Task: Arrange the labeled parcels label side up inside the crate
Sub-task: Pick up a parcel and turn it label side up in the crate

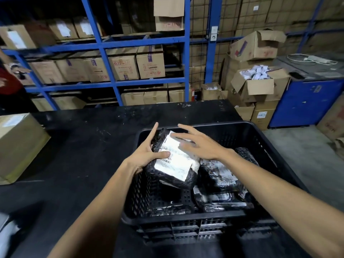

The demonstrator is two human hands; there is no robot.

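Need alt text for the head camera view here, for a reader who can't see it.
Two bare hands settle a black-wrapped parcel, white label up, into a black plastic crate on a dark table; the left hand grips its side, the right hand hovers open above. More wrapped parcels lie in the crate.

A black perforated plastic crate point(219, 216) at lower centre is crowded: black-wrapped parcels point(221, 177) fill its right half, and a white-labelled black parcel point(173, 164) blocks the upper left corner. The dark scuffed tabletop point(89, 146) lies open at centre left, bounded by a brown cardboard box point(18, 146).
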